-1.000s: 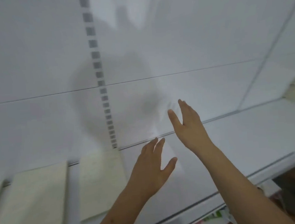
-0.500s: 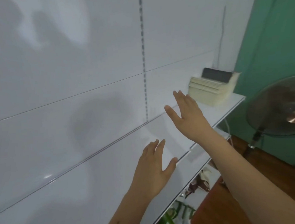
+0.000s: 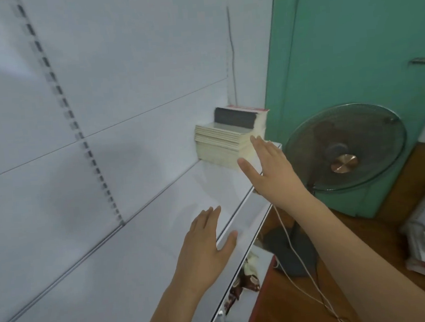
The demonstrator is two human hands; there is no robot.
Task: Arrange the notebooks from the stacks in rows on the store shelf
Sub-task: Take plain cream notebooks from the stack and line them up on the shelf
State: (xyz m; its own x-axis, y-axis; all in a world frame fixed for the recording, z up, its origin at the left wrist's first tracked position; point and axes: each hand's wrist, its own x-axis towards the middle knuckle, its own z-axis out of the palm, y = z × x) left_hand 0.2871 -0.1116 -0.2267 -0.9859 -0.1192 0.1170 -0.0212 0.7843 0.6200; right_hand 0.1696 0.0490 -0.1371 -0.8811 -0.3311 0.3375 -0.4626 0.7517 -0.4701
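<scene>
Both hands were empty, fingers straight: the right hand (image 3: 270,171) reached beside the notebook stack (image 3: 225,144) at the shelf (image 3: 161,241) end, left hand (image 3: 203,248) lower, a fan (image 3: 345,148) just behind.

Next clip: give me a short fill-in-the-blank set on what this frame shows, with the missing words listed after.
1. The notebook stack sits at the far end of the white ____.
2. The hand reaching nearest the stack is the ____ hand.
3. Both the left hand and the right hand hold ____.
4. The round thing in front of the green wall is a ____.

Missing words: shelf; right; nothing; fan
</scene>
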